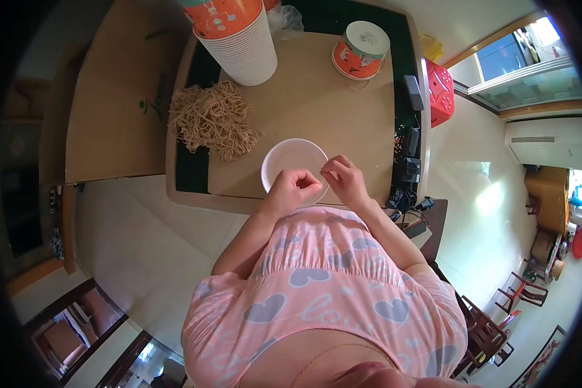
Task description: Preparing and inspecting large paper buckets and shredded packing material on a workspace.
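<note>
A round white open container (286, 152) stands at the table's near edge, right in front of me. My left hand (295, 189) is closed over its near rim, fingers curled in. Just beyond its right side my right hand (344, 179) is pinched, thumb against fingers. Whatever either hand grips is too small or hidden to make out. A loose heap of beige string (215, 121) lies to the left, beyond the hands. Farther right sits an orange patterned paper tub (357, 59), its pale round end up and a loop of string hanging at its side.
A tall stack of white paper tubs (242, 55) leans at the back left, beside a clear plastic bag (287, 19). Brown board (310, 97) covers the table's middle. Black adapters and cables (409, 169) line the right edge. A large cardboard box (119, 103) stands left; a red stool (439, 94) right.
</note>
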